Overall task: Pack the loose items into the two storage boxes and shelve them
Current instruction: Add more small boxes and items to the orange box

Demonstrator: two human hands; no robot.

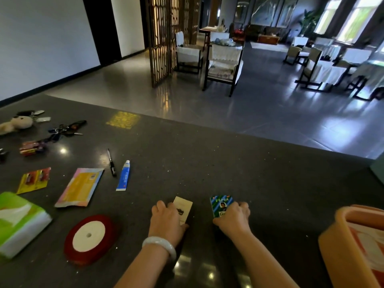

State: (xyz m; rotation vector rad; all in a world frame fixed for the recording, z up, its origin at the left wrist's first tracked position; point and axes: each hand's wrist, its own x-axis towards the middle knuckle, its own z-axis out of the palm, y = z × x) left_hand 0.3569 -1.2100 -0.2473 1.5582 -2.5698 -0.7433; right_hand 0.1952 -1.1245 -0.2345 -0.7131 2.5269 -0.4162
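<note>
In the head view, the left hand (pixel 166 220) curls its fingers over a small cream card pack (pixel 184 208) and the right hand (pixel 234 217) does the same over a green patterned card pack (pixel 220 204) — both lie flat on the dark counter (pixel 207 163). They look light, stiff and slick; a pinch on the long edges should lift them. The orange storage box (pixel 340 242) is cut off at right — its contents unclear.
</note>
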